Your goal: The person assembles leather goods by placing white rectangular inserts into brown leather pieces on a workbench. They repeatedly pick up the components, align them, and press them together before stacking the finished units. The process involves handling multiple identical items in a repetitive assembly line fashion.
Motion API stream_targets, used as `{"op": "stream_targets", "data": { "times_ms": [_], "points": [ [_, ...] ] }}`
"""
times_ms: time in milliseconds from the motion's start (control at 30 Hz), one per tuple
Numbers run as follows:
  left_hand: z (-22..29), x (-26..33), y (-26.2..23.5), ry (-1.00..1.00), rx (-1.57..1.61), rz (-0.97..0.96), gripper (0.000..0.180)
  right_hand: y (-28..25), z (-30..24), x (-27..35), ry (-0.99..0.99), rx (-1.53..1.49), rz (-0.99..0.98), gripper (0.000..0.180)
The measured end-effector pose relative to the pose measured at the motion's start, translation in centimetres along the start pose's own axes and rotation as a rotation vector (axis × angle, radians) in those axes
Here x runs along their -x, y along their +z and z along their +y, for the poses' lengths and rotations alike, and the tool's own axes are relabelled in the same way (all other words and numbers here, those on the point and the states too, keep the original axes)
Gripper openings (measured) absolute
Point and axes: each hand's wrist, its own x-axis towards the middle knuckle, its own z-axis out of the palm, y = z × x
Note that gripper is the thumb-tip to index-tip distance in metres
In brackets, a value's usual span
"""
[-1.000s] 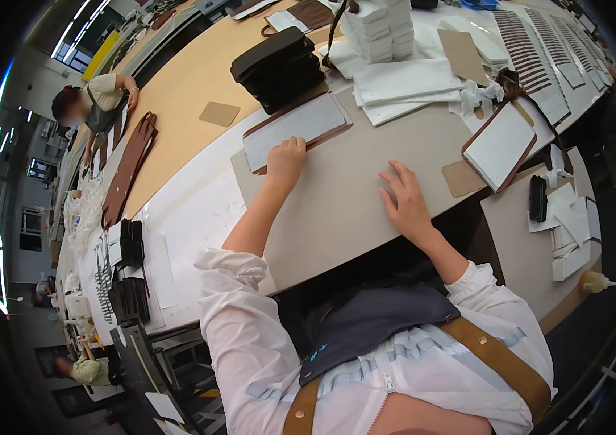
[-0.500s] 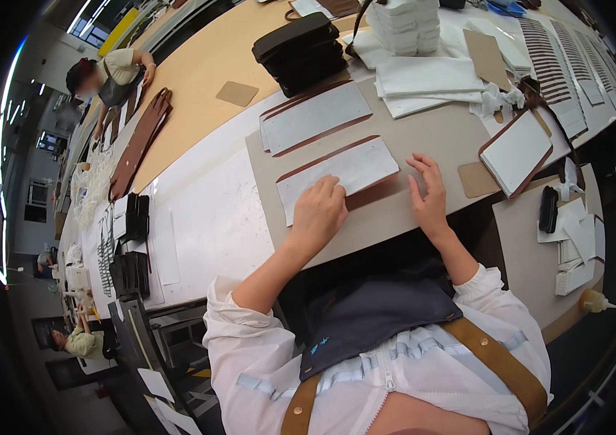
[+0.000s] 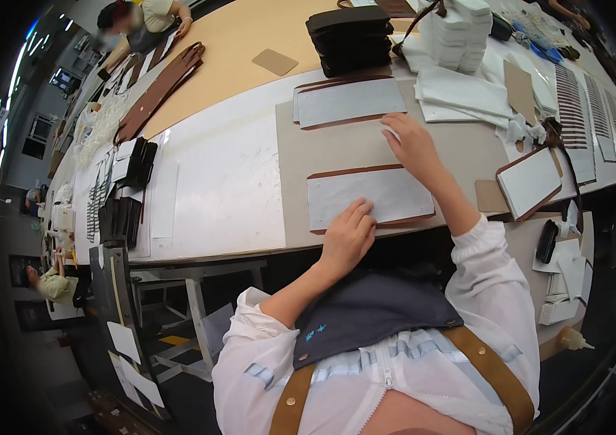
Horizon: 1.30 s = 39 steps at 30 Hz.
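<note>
A white rectangular panel with brown edging (image 3: 395,190) lies flat on the grey mat near the table's front edge. My left hand (image 3: 348,235) rests on its near edge, fingers stretched out over the white surface. Farther back lies a similar stack of white panels with brown edging (image 3: 351,101), slightly offset from one another. My right hand (image 3: 413,148) is at the near right corner of that stack, thumb and fingers apart with nothing between them. Whether its fingertips touch the stack I cannot tell.
Dark folded pieces (image 3: 348,42) are piled behind the panels, beside a tall white stack (image 3: 456,32). White sheets (image 3: 460,94) lie to the right, near another brown-edged panel (image 3: 531,181). Brown straps (image 3: 159,90) and black bundles (image 3: 132,163) lie left. A co-worker (image 3: 152,25) sits far left.
The near panel has come toward me, widening the space between it and the far stack. My left hand now lies flatter on it. My right hand has reached forward to the far stack.
</note>
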Motion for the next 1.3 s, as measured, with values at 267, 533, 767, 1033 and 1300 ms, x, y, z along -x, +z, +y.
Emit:
{"op": "stream_targets", "data": {
  "times_ms": [267, 533, 767, 1033, 1300],
  "points": [
    [0.7, 0.7, 1.0, -0.057, 0.037, 0.060, 0.022, 6.4, 4.8, -4.5, -0.377, 0.537, -0.229, 0.011],
    [0.2, 2.3, 1.7, -0.022, -0.111, -0.105, 0.074, 6.2, 4.7, -5.0, -0.460, 0.346, -0.095, 0.007],
    [0.2, 2.1, 1.7, -0.014, -0.128, -0.132, 0.077, 5.8, 5.3, -6.2, -0.340, 0.332, 0.001, 0.003],
    [0.2, 2.2, 1.9, -0.018, -0.146, -0.159, 0.078, 2.1, 2.0, -0.7, -0.432, 0.118, -0.219, 0.015],
    [0.5, 2.6, 1.5, -0.011, -0.133, -0.184, 0.078, 1.9, 0.3, 3.3, -0.502, 0.157, -0.282, 0.014]
  ]
}}
